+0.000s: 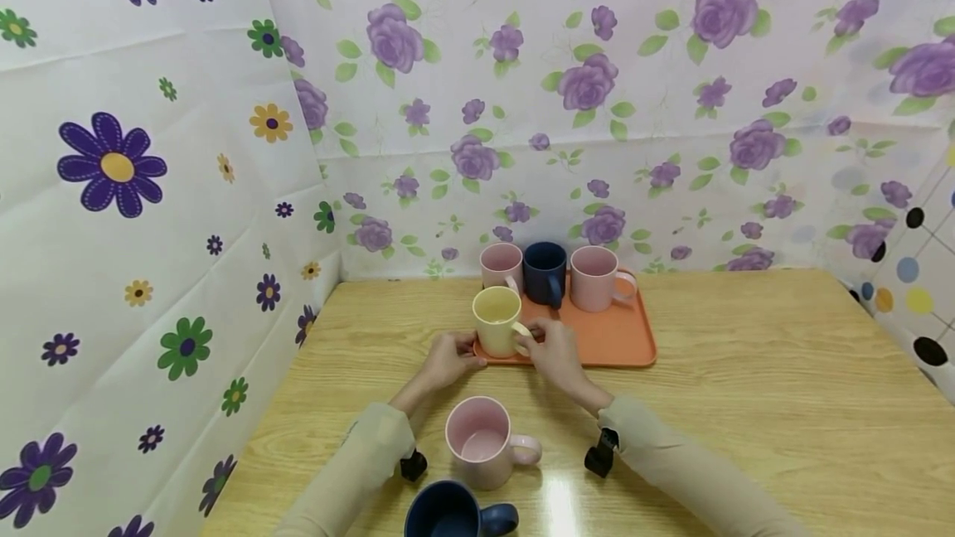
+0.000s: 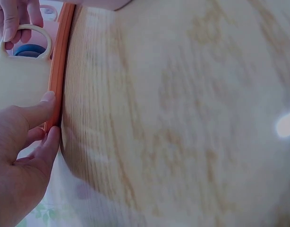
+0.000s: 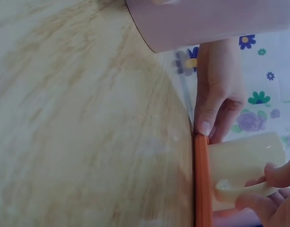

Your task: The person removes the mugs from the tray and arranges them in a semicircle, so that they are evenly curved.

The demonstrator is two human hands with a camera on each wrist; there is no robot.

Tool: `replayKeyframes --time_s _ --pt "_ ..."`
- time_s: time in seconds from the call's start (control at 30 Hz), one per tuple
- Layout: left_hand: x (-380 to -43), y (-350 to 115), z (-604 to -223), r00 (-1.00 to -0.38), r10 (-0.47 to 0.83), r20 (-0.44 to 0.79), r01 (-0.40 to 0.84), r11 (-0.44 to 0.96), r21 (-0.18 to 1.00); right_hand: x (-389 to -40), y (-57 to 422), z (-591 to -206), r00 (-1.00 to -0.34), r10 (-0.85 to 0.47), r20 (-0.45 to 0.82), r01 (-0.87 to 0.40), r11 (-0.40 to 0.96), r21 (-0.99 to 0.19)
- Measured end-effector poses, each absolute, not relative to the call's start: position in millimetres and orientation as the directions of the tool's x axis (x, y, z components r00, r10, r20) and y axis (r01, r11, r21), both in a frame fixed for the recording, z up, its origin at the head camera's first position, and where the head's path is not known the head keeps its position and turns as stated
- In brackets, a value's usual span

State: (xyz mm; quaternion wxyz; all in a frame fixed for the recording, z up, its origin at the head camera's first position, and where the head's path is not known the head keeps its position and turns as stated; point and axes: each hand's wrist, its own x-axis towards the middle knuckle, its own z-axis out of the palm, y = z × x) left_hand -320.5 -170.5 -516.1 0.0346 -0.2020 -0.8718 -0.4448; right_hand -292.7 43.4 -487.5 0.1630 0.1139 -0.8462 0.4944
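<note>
A pale yellow mug (image 1: 496, 323) stands at the front left corner of the orange tray (image 1: 608, 342). My right hand (image 1: 555, 348) pinches its handle, which points right; the right wrist view also shows these fingers (image 3: 272, 177) on the handle. My left hand (image 1: 448, 361) grips the tray's left front corner, thumb on the rim in the left wrist view (image 2: 34, 142). Behind the yellow mug, a pink mug (image 1: 500, 259), a dark blue mug (image 1: 545, 268) and another pink mug (image 1: 594, 278) stand in a row on the tray.
Between my forearms a larger-looking pink mug (image 1: 481, 446) stands on the wooden table (image 1: 746, 371). Nearer to me is a dark blue mug (image 1: 448, 512), cut off by the frame's lower edge. Flowered cloth (image 1: 477, 89) hangs behind the table and on its left.
</note>
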Motion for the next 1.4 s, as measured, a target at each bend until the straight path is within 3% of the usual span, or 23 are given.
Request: replayKeyframes --time_s 0.47,0.8,1.03,1.4 --pt "-322 -170 -516 -0.925 0.321 0.201 0.354 0.544 0.761 -290 52 -481 -0.913 -0.017 0.407 -0.367 0.469 -0.803" --pt "-322 -170 -515 -0.902 0.349 0.253 0.413 0.534 0.737 -278 54 -469 -0.902 -0.048 0.429 -0.399 0.470 -0.787" --pt "-319 -169 -514 -0.926 0.311 0.217 0.357 0.525 0.773 -268 54 -464 -0.906 -0.061 0.418 -0.398 0.456 -0.796" --pt "-318 -170 -512 -0.922 0.309 0.234 0.378 0.584 0.718 -254 61 -466 -0.883 -0.113 0.455 -0.455 0.435 -0.777"
